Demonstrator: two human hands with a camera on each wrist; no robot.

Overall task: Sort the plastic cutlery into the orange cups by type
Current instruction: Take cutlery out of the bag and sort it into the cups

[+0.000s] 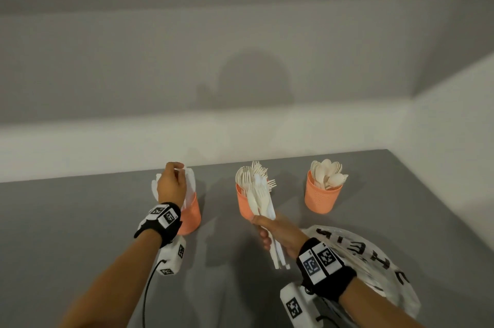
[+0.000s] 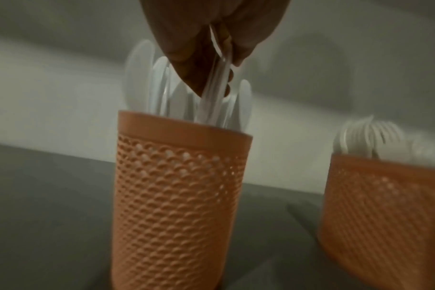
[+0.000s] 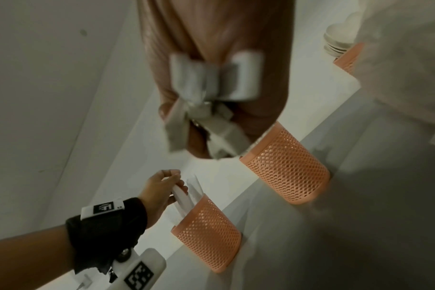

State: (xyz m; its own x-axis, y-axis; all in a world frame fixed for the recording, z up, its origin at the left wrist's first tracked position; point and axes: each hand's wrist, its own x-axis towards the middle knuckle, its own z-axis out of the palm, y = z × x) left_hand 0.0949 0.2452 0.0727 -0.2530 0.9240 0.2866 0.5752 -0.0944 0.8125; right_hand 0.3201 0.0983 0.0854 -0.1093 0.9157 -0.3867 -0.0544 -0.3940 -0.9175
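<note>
Three orange mesh cups stand in a row on the grey table. My left hand [image 1: 177, 168] pinches a white knife [image 2: 215, 94] by its upper end, its lower end inside the left cup [image 1: 191, 216] among other knives. The middle cup [image 1: 243, 206] holds forks and the right cup [image 1: 322, 198] holds spoons. In front of the middle cup, my right hand [image 1: 263, 231] grips a bundle of mixed white cutlery [image 1: 260, 200] by the handles, heads pointing up.
A crumpled white plastic bag [image 1: 374, 260] with black lettering lies at the front right, under my right forearm. A white wall [image 1: 240, 135] runs close behind the cups. The table's right edge [image 1: 441, 207] is a little past the spoon cup.
</note>
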